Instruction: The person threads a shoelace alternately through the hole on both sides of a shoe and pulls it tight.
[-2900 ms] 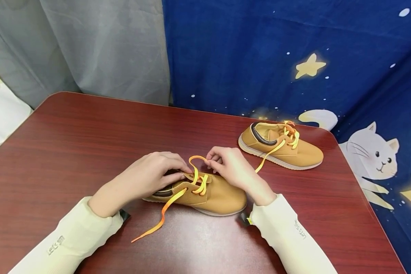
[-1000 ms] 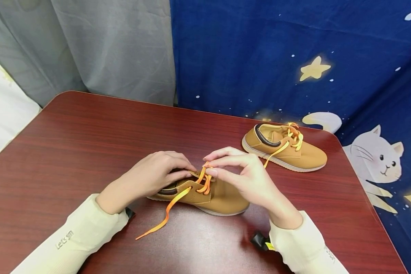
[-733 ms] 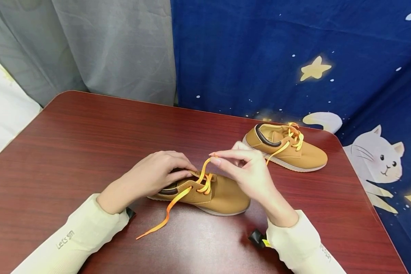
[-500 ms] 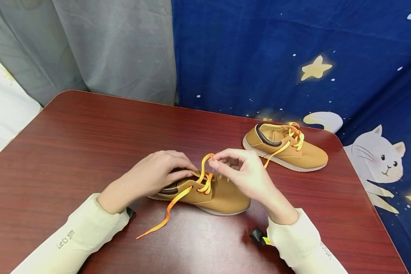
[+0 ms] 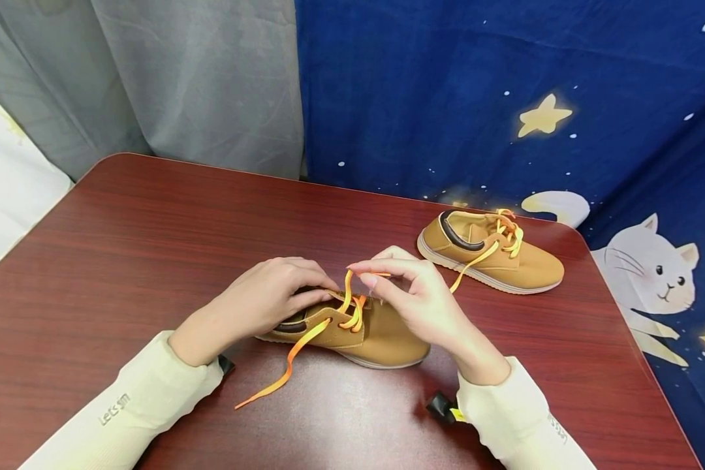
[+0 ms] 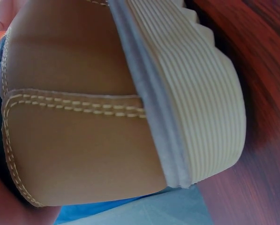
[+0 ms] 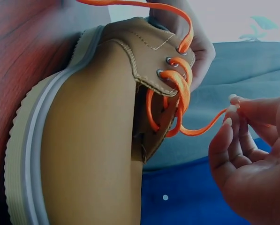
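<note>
A tan lace-up shoe (image 5: 390, 336) stands on the table with its toe to the right. My left hand (image 5: 276, 290) lies over its opening, thumb and fingers pinching the far eyelet flap. My right hand (image 5: 431, 300) pinches an orange-yellow shoelace (image 5: 347, 290) between thumb and index finger above the laced part. A short tail sticks out past those fingers. In the right wrist view, the shoelace (image 7: 203, 131) runs from the flap to the right fingertips. The other lace end trails over the near side onto the table. The left wrist view shows the shoe's heel (image 6: 74, 145); most left fingers are hidden there.
A matching tan shoe (image 5: 529, 267) with an orange-yellow lace stands at the back right of the dark red table (image 5: 170, 222). Behind the table hang a grey curtain (image 5: 211, 85) and a blue curtain (image 5: 399, 85) with stars and a cat.
My right hand has come from behind the shoe to above its laces, shifting its pinch along the lace, whose tail now shows past the fingers. My left hand stays on the flap.
</note>
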The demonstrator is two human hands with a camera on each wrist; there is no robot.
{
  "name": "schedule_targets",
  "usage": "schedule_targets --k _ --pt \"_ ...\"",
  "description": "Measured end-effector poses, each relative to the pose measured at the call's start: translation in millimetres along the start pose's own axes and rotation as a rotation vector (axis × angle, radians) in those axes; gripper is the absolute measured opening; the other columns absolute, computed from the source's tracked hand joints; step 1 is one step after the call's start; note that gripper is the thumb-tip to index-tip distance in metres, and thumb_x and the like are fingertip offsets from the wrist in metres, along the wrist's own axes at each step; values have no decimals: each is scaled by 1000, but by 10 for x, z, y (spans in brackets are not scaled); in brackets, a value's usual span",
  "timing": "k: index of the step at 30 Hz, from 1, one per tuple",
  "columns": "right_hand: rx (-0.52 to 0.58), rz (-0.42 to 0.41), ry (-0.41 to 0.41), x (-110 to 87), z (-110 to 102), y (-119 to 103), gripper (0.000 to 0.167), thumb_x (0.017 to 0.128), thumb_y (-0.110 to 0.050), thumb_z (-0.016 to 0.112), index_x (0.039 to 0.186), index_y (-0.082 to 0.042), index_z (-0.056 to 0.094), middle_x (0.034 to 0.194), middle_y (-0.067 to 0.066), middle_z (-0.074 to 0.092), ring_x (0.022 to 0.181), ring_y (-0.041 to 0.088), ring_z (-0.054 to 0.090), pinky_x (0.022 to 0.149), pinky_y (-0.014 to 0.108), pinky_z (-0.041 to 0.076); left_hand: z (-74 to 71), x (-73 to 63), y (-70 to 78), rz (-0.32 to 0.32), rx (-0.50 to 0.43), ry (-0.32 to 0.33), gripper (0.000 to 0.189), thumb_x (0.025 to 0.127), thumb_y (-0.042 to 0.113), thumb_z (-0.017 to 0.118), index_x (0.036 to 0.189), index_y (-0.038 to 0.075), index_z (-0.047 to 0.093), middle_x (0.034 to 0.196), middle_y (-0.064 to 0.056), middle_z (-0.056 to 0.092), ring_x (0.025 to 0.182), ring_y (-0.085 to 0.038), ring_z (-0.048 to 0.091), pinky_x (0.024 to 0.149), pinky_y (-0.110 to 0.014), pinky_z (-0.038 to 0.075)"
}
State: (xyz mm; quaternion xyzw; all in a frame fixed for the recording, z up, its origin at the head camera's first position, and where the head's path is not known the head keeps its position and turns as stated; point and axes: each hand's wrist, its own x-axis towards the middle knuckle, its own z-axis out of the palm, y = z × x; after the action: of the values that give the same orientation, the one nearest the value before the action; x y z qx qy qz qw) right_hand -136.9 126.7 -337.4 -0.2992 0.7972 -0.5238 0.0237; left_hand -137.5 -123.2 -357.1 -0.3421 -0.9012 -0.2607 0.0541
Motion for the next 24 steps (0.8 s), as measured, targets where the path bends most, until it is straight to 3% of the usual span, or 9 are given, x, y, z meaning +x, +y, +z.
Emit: schedule_targets --k 6,11,15,19,24 --pt "16 0 -49 3 -5 5 24 97 -5 64 119 -5 75 113 6 66 104 13 61 85 22 53 -1 3 4 1 -4 1 15 95 25 72 108 30 78 101 17 72 94 -2 67 84 -30 56" --pt "71 8 -59 17 31 22 24 98 -6 64 120 -4 74 110 10 72 96 19 66 83 24 55 -3 7 3 2 -1 6 14 95 25 71 106 27 78 99 15 72 93 -3 68 85 -30 55" --pt "40 14 -47 18 50 27 25 98 -7 64 121 -6 73 108 9 73 91 20 67 80 26 56 2 12 -9 -3 -4 6 13 95 25 71 106 25 78 98 14 73 93 -4 68 85 -31 55" --pt "86 111 -30 18 70 1 33 94 -8 70 127 -11 68 95 10 75 85 16 69 78 24 55 10 15 -17 -4 -3 6 12 94 23 71 105 22 78 98 12 74 92 -7 68 84 -33 56" --pt "202 229 -19 18 105 -31 21 87 -8 78 106 -8 70 86 14 77 79 10 71 74 21 54 8 18 -13 -23 -8 -3 11 95 23 71 103 20 78 97 10 74 91 -8 69 83 -34 56"
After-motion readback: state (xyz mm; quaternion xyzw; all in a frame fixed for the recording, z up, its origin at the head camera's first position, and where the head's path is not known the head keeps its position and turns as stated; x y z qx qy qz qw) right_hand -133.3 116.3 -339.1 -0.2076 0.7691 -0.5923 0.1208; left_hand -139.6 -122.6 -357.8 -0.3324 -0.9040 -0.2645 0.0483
